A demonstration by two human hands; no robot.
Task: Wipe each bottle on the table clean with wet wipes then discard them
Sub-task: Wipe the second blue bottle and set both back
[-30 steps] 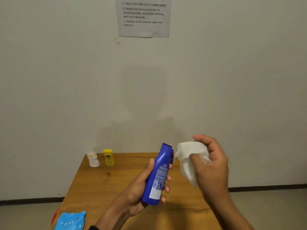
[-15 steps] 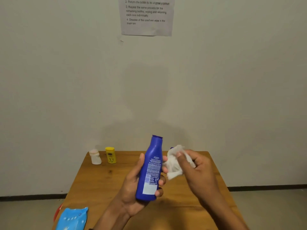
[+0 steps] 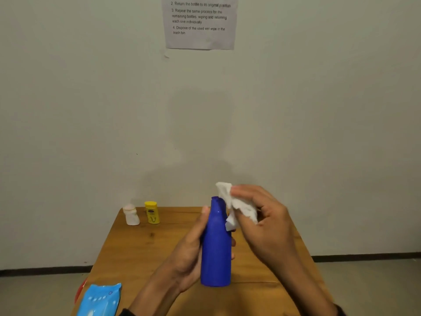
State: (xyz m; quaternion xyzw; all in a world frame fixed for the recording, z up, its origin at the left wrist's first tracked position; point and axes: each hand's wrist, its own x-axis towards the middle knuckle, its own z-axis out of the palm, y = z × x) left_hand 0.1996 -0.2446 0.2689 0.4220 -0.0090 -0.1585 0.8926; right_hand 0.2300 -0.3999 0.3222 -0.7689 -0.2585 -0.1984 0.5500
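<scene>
The left hand [image 3: 191,254] grips the blue bottle [image 3: 216,252] upright while the right hand [image 3: 266,222] pinches a wet wipe [image 3: 237,205] against its neck (wiping step). Next, probably, rub down the body.

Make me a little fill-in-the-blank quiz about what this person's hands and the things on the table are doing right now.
1. The left hand grips the ____ bottle.
2. The right hand presses a white wet wipe against that bottle's ____.
3. At the table's far left stand a white bottle and a ____ one.
4. The pack of wipes at the near left is light ____.

Missing words: blue; top; yellow; blue
</scene>
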